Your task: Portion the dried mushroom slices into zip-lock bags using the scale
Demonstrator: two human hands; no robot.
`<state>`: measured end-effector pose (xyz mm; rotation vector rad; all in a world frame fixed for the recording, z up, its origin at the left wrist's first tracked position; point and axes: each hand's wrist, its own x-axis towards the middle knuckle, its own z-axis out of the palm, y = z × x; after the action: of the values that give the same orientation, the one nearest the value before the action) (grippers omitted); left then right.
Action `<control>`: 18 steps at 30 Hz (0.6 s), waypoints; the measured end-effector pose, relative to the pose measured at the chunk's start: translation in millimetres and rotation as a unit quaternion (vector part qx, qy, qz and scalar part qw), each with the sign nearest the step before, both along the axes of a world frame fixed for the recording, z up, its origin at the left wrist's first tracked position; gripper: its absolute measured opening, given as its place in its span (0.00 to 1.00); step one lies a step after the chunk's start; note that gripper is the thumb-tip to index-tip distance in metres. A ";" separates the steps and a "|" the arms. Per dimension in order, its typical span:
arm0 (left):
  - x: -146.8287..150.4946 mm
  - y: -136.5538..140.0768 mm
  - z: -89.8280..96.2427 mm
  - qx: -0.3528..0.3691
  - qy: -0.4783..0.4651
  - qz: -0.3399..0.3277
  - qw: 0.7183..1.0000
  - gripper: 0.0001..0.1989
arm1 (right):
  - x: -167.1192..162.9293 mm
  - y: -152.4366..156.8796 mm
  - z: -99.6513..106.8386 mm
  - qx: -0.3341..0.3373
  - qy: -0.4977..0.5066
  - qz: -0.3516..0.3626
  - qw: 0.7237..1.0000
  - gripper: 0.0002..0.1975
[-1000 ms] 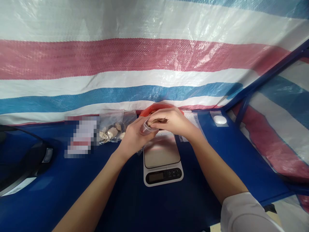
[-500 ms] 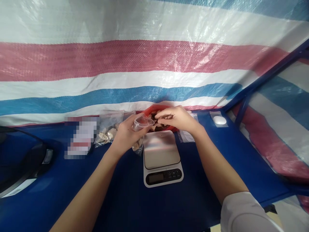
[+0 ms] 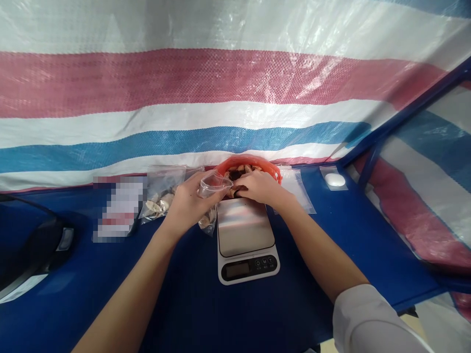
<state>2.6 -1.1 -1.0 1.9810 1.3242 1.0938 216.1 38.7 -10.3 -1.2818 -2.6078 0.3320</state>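
A clear plastic cup [image 3: 211, 185] is held in my left hand [image 3: 189, 201], tilted with its mouth toward the right. Just beside the rim, my right hand [image 3: 259, 187] is bent with its fingers drawn together. Small dried brown pieces [image 3: 241, 171] fill a red plastic basket [image 3: 253, 160] behind that hand, and some brown bits lie under its fingertips. Whatever the fingers pinch is mostly hidden. In front of the basket lies a white kitchen scale [image 3: 246, 230] with a bare steel plate and a dark display.
Left of the cup are clear zip bags with pale dried slices [image 3: 158, 203] and a blurred-out packet [image 3: 121, 208]. A black device [image 3: 37, 245] stands at far left. To the right lie flat clear bags [image 3: 300, 189] and a white round object [image 3: 335, 180]. Striped sheeting [image 3: 221, 78] hangs behind the blue table [image 3: 198, 304].
My right hand has moved down and slightly left, closer to the cup's rim, uncovering more of the red basket. The left hand keeps the cup in nearly the same place. The view has shifted slightly.
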 end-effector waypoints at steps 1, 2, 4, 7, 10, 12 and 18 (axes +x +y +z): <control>0.0 -0.3 0.4 -0.003 0.000 0.001 1.000 0.23 | 0.3 0.8 -1.0 0.000 0.003 -0.003 1.000 0.09; 0.0 -0.6 0.9 -0.005 0.000 0.002 1.000 0.24 | 0.7 1.7 -1.8 -0.001 0.004 -0.005 1.000 0.09; 0.0 -1.2 2.1 -0.009 0.002 0.004 1.000 0.24 | 1.8 3.6 -2.7 -0.001 0.007 -0.013 1.000 0.09; 0.7 -1.7 3.2 -0.010 0.003 0.004 1.000 0.23 | 4.0 6.3 -2.3 -0.008 0.025 -0.026 0.999 0.09; 2.1 -1.8 3.1 -0.010 0.001 0.002 1.000 0.23 | 5.8 8.1 -1.3 -0.018 0.055 -0.033 0.998 0.09; 3.0 -1.7 2.6 -0.014 0.000 -0.004 1.000 0.22 | 6.2 8.6 -1.2 -0.022 0.073 -0.027 0.997 0.10; 4.0 -0.5 -0.5 -0.006 -0.006 -0.017 1.000 0.22 | 10.4 7.7 3.2 -0.047 0.148 -0.031 0.987 0.09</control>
<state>6.6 -1.6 -1.6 1.9787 1.2838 1.0781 226.4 46.4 -7.1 -1.2327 -2.3242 0.5922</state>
